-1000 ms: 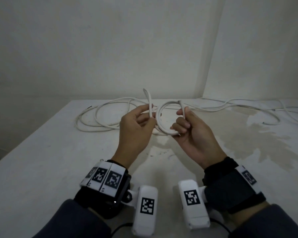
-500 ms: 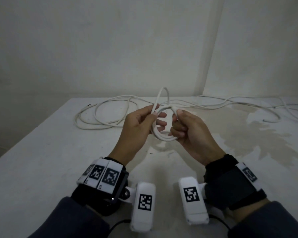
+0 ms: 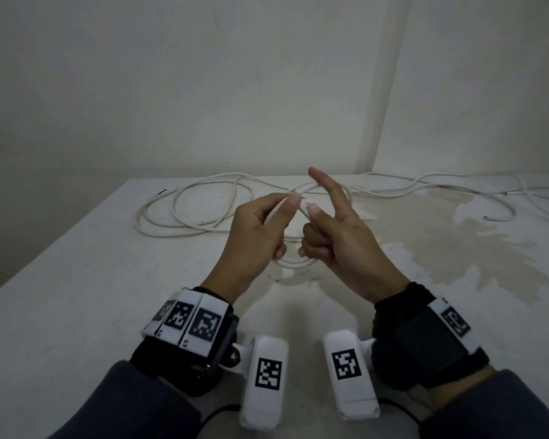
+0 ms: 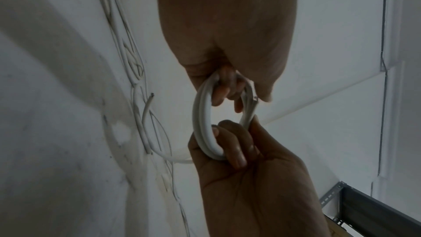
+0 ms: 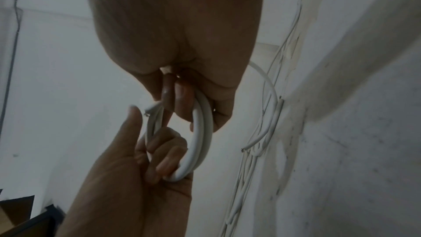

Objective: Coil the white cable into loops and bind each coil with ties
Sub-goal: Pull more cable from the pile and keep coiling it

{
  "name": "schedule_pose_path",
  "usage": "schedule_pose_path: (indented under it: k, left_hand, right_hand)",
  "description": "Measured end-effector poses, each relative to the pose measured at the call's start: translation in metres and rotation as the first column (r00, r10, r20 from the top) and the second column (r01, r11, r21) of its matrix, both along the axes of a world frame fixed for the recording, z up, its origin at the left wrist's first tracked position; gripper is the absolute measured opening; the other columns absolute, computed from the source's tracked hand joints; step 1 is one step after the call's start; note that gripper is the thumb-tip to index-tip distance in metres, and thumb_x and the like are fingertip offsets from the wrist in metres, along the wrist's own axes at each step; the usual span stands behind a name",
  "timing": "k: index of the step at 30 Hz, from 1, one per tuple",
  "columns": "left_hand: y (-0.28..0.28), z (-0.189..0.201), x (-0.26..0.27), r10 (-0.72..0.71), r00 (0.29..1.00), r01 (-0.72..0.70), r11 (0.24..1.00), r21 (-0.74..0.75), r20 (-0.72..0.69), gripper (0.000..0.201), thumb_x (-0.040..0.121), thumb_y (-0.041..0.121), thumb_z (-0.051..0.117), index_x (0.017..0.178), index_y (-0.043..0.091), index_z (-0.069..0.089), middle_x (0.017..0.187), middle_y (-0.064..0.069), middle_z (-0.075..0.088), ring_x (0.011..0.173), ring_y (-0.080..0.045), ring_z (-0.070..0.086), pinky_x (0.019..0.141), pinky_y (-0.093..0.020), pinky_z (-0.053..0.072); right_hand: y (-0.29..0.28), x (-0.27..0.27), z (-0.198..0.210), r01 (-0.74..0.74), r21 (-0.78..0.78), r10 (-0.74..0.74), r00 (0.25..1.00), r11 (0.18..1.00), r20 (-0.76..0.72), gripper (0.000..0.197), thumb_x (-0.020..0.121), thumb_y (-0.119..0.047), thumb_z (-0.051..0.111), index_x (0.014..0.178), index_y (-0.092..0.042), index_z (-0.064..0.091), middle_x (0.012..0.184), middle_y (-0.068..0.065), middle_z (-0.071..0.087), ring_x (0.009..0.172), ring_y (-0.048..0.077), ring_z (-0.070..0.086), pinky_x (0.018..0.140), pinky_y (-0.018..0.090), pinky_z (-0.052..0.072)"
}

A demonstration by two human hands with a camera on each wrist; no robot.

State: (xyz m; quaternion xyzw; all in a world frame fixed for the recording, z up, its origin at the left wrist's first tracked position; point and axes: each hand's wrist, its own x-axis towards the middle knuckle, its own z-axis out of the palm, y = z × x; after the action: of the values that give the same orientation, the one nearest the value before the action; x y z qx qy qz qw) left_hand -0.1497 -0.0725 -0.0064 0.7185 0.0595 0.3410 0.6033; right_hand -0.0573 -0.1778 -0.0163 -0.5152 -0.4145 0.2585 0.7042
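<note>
In the head view, most of the small coil (image 3: 293,264) is hidden behind the left hand (image 3: 254,229) and right hand (image 3: 339,236); only its lower arc shows between them. The loose white cable (image 3: 184,213) on the surface (image 3: 76,280) runs off the frame at 3 o'clock. In both wrist views the cable's cut tip (image 4: 255,99) is blurred, its core unreadable. No tie can be made out.
</note>
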Motion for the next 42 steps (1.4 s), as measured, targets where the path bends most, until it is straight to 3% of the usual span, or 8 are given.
schedule_pose_path:
  k: [8,13,17,21,23,28,35,42]
  left_hand:
    - [0.003,-0.005,0.004,0.168,0.981,-0.184,0.961,0.207,0.095,0.013,0.096,0.020,0.055,0.087,0.018,0.065,0.055,0.021,0.055,0.047,0.004,0.047,0.049,-0.009,0.034]
    - [0.012,-0.007,0.002,0.231,0.966,-0.254,0.932,0.259,0.117,0.014,0.095,0.021,0.057,0.084,0.016,0.064,0.058,0.023,0.057,0.054,0.005,0.050,0.056,-0.010,0.037]
    - [0.012,-0.006,0.003,0.224,0.967,-0.249,0.930,0.271,0.120,0.014,0.094,0.020,0.057,0.083,0.016,0.063,0.055,0.022,0.055,0.053,0.003,0.049,0.055,-0.009,0.036]
    - [0.011,-0.004,0.003,0.206,0.968,-0.230,0.958,0.169,0.146,0.017,0.095,0.017,0.055,0.079,0.018,0.061,0.047,0.021,0.051,0.042,0.005,0.045,0.047,-0.006,0.031]
    - [0.010,-0.003,0.003,0.216,0.964,-0.233,0.967,0.102,0.159,0.019,0.096,0.018,0.054,0.079,0.017,0.061,0.046,0.019,0.051,0.041,0.004,0.044,0.046,-0.007,0.031]
    - [0.005,-0.001,0.002,0.216,0.970,-0.203,0.972,-0.116,0.116,0.027,0.097,0.022,0.052,0.073,0.011,0.059,0.043,0.015,0.050,0.038,0.001,0.044,0.043,-0.009,0.033]
    - [0.006,-0.004,0.003,0.244,0.968,-0.216,0.931,-0.293,0.064,0.035,0.095,0.034,0.055,0.064,0.019,0.059,0.048,0.006,0.036,0.042,-0.007,0.028,0.038,-0.018,0.027]
    - [0.004,-0.009,0.007,0.265,0.962,-0.241,0.935,-0.262,0.062,0.033,0.091,0.034,0.061,0.075,0.006,0.062,0.061,-0.010,0.059,0.048,-0.015,0.051,0.047,-0.027,0.044]
  right_hand:
    - [0.003,-0.003,0.001,0.156,-0.021,-0.151,0.978,0.988,0.143,0.013,0.099,-0.022,0.050,0.111,-0.024,0.047,0.059,0.004,0.055,0.056,0.017,0.050,0.061,0.029,0.046]
    - [-0.004,0.017,0.000,0.588,0.086,-0.481,0.560,0.805,0.675,0.013,0.089,-0.048,0.058,0.099,-0.057,0.060,0.098,-0.017,0.067,0.094,0.017,0.058,0.092,0.036,0.042]
    - [-0.009,0.017,0.004,0.701,0.062,-0.563,0.513,0.710,0.648,0.020,0.080,-0.041,0.072,0.079,-0.054,0.057,0.096,-0.001,0.049,0.101,0.017,0.044,0.091,0.027,0.029]
    - [-0.008,0.011,0.010,0.334,0.059,-0.337,0.895,0.941,0.292,0.020,0.087,-0.014,0.067,0.070,-0.024,0.062,0.090,0.000,0.068,0.089,0.014,0.064,0.081,0.031,0.049]
    - [-0.005,0.004,0.011,0.157,0.046,-0.159,0.986,0.987,0.041,0.026,0.092,-0.008,0.059,0.068,-0.017,0.057,0.094,0.007,0.070,0.087,0.016,0.067,0.073,0.033,0.055]
    - [0.002,-0.010,0.010,-0.049,0.102,0.078,0.952,0.994,-0.297,0.018,0.097,-0.004,0.043,0.080,-0.008,0.048,0.095,0.018,0.072,0.090,0.028,0.071,0.085,0.039,0.057]
    - [0.007,-0.014,0.004,-0.165,0.161,0.225,0.834,0.973,-0.504,0.021,0.098,-0.010,0.040,0.118,-0.012,0.047,0.086,0.016,0.069,0.068,0.022,0.065,0.073,0.035,0.055]
    - [0.011,-0.012,-0.001,-0.240,0.119,0.266,0.808,0.963,-0.526,0.029,0.098,-0.016,0.034,0.102,0.001,0.058,0.061,0.006,0.046,0.057,0.016,0.048,0.076,0.031,0.042]
